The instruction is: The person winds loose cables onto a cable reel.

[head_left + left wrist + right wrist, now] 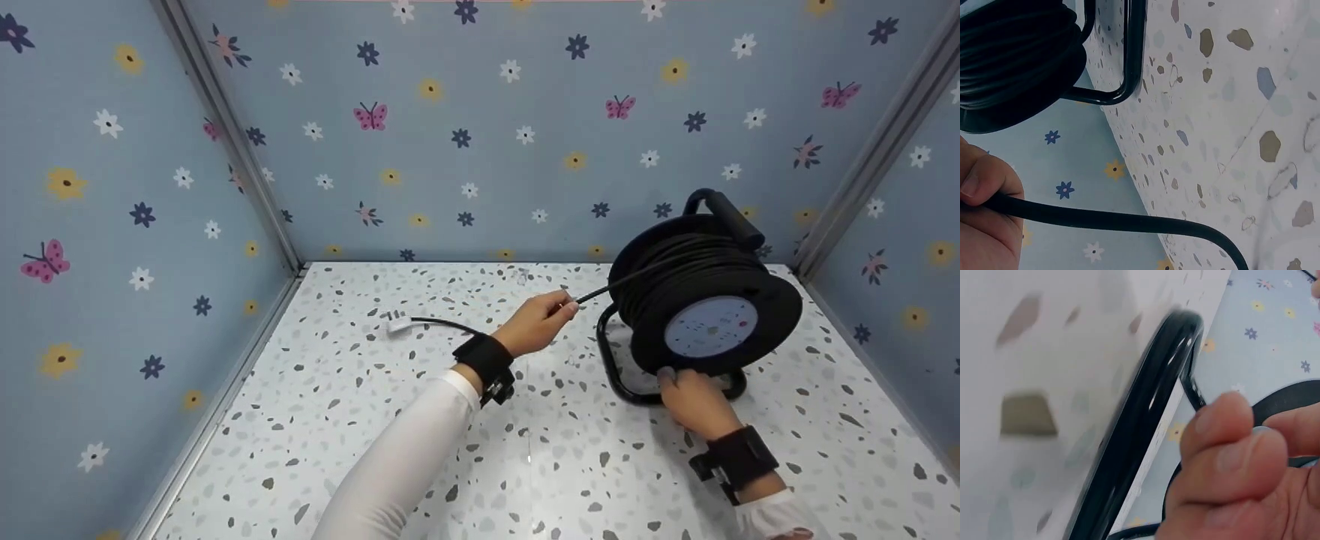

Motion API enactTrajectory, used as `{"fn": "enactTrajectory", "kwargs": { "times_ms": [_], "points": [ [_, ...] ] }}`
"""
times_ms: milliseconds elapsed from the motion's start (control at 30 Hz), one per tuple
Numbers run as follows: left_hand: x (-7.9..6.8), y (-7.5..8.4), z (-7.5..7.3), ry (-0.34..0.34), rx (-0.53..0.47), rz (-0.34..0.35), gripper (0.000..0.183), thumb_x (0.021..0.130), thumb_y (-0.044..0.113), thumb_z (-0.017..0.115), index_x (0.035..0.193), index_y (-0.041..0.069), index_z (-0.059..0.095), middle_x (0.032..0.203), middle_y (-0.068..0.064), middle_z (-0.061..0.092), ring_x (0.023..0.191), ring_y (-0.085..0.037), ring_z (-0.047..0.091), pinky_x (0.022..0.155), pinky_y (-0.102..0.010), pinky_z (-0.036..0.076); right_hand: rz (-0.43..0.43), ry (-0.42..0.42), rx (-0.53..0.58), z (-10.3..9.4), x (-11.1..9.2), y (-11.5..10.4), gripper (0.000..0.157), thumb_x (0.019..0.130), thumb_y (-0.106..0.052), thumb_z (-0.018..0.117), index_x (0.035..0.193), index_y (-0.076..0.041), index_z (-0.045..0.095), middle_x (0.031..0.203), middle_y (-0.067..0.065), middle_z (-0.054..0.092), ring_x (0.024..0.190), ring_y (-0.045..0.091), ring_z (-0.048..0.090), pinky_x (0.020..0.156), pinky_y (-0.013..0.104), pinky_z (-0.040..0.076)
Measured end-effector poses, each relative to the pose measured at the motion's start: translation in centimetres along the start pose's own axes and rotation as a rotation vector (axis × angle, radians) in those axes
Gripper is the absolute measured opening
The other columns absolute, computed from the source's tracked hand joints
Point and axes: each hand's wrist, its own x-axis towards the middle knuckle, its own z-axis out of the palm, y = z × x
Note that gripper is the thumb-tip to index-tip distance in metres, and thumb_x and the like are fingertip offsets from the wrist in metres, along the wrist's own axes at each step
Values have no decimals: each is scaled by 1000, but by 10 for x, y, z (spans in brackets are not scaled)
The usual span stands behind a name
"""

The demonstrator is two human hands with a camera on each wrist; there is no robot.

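Observation:
A black cable reel [769, 311] stands on its tubular frame [616, 375] on the right of the speckled table, with a round pale socket panel [705, 328] facing me. My left hand [536, 322] grips the black cable [1106, 218] between thumb and fingers, left of the reel; the stretch up to the drum runs straight. Past the hand the cable trails left to a white plug [399, 323] lying on the table. At the reel's lower rim, my right hand [697, 405] curls its fingers and pinches a small grey piece [1262, 430], mostly hidden by the fingers.
A carry handle [733, 219] tops the reel, close to the flowered back wall [525, 187]. Side walls with metal corner posts [232, 142] enclose the white speckled table [360, 435]. Dark wrist bands [486, 360] carry the cameras.

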Motion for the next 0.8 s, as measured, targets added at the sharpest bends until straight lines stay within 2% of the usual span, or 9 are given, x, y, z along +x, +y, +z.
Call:
{"fn": "enactTrajectory", "kwargs": {
  "times_ms": [167,300,367,500,600,700,800],
  "points": [
    [7,8,13,3,-14,26,29,118,26,48,109,3,64,76,6,42,66,-9,38,71,-27,36,-9,16,71,5,-1,-10,69,118,-40,30,72,-3,66,52,3,58,41,20,55,53,37,49],
    [11,13,22,-10,-49,38,28,118,28,50,111,5,65,74,7,42,64,-8,39,68,-25,36,-38,43,80,6,-2,-17,67,117,-40,31,73,-3,65,53,4,61,42,21,55,51,37,48],
    [11,12,25,-38,-79,41,27,117,27,51,114,5,66,72,7,45,62,-8,42,66,-25,38,-46,50,78,6,-2,-21,65,117,-40,32,76,-3,65,54,4,61,44,21,56,53,38,48],
    [7,2,27,-154,-84,35,21,114,21,59,113,2,68,72,8,54,63,-9,53,63,-22,44,-64,58,71,5,-3,-26,63,117,-42,32,78,-5,64,55,3,61,48,22,57,57,38,47],
    [2,-10,25,-234,19,6,18,110,17,65,106,0,71,77,7,60,67,-6,56,66,-20,46,-78,63,64,4,-3,-29,60,117,-42,32,77,-9,61,56,3,61,49,22,57,59,38,47],
    [-3,-25,21,-278,198,-44,16,107,16,69,102,2,75,84,0,68,72,-7,57,72,-22,47,-84,67,65,4,-3,-31,57,117,-42,33,77,-11,58,57,3,61,49,22,57,57,38,46],
    [-8,-40,15,-304,402,-91,13,106,16,70,108,6,78,103,-6,78,88,-14,68,87,-27,55,-92,74,61,4,-3,-32,56,117,-41,34,76,-11,58,58,4,61,49,21,56,55,38,46]
  ]
}}
